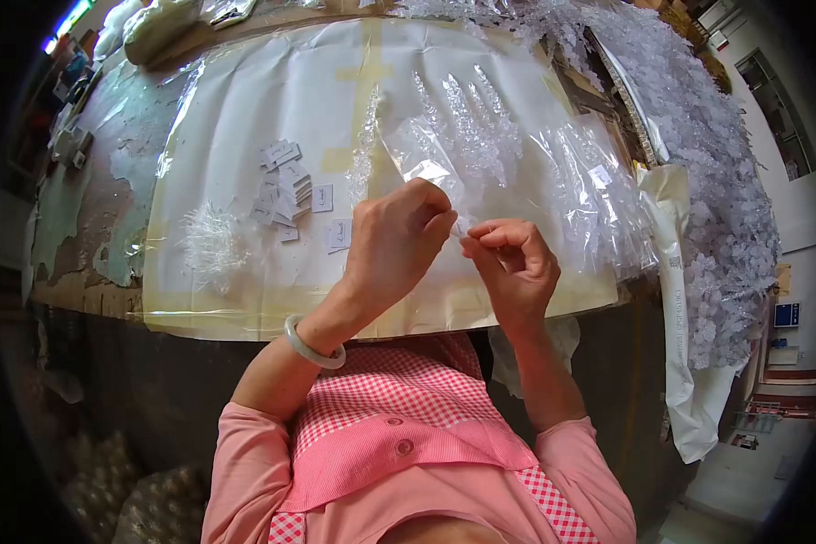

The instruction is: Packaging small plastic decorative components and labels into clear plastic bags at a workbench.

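- Table (100,195): worn, with a peeling greenish surface exposed at left.
- White sheet (272,86): spread over the table, its near edge bordered with yellowish tape.
- Heap of clear, frilled ornaments (712,177): piled along the right side, well apart from the hands.
- Pink checked apron (363,390): worn by the person at the near edge.
- Clear packets (598,213): laid together on the right part of the sheet.
- Clear sprays (471,122): set out at the far middle, pointed ends directed away; another is placed farther left.
- Clear bag (417,150): laid just beyond the left hand, its near end partly hidden.
- Left hand (399,227): raised over the sheet; thumb and forefinger are pinched together on a small piece, the other fingers curled in.
- Right hand (517,267): held just beside it; thumb and forefinger tips are closed on the same piece, the remaining fingers bent.
- Bundle of white strands (213,240): placed at near left.
- Pile of white tags (281,195): overlapped, right of the strands.
- Pale bangle (313,349): worn on the left wrist.
- Loose tags (338,236): laid right of the pile.
- Small pale piece (461,226): held between both hands' fingertips; its kind cannot be told.
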`<state>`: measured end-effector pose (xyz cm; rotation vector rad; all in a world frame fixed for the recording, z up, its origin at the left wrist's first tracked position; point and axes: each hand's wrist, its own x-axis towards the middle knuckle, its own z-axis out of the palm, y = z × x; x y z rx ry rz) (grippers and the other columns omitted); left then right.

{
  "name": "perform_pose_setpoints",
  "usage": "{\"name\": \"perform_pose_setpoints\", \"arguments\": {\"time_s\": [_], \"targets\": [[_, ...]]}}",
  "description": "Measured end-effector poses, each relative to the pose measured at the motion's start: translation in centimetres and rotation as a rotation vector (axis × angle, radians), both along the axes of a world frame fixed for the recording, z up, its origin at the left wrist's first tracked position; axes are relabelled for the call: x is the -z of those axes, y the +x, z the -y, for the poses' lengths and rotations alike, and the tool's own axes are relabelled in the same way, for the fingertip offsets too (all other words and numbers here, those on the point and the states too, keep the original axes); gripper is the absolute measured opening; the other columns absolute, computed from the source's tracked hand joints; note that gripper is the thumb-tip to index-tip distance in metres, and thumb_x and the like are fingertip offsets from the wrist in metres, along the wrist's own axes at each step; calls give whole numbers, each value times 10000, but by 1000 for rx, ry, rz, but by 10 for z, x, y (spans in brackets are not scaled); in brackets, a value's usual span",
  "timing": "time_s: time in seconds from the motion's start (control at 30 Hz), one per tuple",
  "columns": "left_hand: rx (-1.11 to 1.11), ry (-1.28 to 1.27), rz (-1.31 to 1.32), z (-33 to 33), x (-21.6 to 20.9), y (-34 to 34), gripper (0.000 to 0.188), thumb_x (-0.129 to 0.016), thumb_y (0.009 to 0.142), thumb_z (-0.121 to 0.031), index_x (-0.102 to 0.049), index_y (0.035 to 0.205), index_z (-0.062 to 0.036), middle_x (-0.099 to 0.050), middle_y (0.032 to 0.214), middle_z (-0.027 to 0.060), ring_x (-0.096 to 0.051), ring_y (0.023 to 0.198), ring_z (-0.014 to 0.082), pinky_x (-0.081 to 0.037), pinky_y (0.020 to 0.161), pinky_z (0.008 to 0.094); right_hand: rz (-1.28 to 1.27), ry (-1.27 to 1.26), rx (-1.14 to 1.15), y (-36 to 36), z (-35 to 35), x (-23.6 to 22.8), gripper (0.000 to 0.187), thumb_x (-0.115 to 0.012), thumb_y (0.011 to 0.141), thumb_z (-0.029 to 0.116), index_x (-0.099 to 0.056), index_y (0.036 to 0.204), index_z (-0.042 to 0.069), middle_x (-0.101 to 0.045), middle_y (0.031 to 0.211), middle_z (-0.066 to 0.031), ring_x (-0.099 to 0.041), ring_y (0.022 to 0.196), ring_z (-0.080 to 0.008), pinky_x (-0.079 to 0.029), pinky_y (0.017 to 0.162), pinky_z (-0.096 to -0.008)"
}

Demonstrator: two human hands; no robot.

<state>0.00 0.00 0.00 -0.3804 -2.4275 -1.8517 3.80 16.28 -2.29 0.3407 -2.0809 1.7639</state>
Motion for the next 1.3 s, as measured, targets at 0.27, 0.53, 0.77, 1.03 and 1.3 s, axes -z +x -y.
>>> {"name": "perform_pose_setpoints", "arguments": {"time_s": [0.27,0.53,0.77,1.03,1.3], "targets": [[34,-20,-185,-7,2,3,81,-662,828,-50,-619,878,-2,-660,689,134,-656,584,202,-510,562,295,80,-244,-99,-6,-9,-1,221,-688,797,-142,-564,821,39,-634,957,-84,-612,866,-102,-520,780,-242],[54,-70,-303,-7,-6,7,36,-641,827,-25,-610,837,-10,-619,686,148,-622,570,276,-484,530,332,113,-35,-152,-12,-13,-5,192,-650,818,-147,-578,838,29,-615,953,-67,-612,856,-94,-521,779,-232],[164,-32,-501,-18,4,18,90,-658,811,25,-618,880,-17,-622,726,118,-606,571,243,-459,507,323,-68,371,190,-23,-5,-5,276,-757,754,96,-564,950,72,-528,950,-10,-474,689,-89,-370,558,-228],[306,7,-491,-12,2,26,159,-693,809,-18,-649,962,-24,-600,706,92,-589,571,235,-454,518,328,-201,398,105,-32,-14,-6,192,-763,764,40,-573,793,49,-565,727,-36,-545,631,-128,-451,580,-267],[859,-181,-62,33,-54,-63,737,-681,808,-571,-572,1282,-16,-649,1169,160,-587,1130,280,-449,969,377,-313,386,-464,-40,-31,-96,322,-873,662,84,-560,731,69,-564,667,-37,-541,591,-132,-395,503,-260]]}}
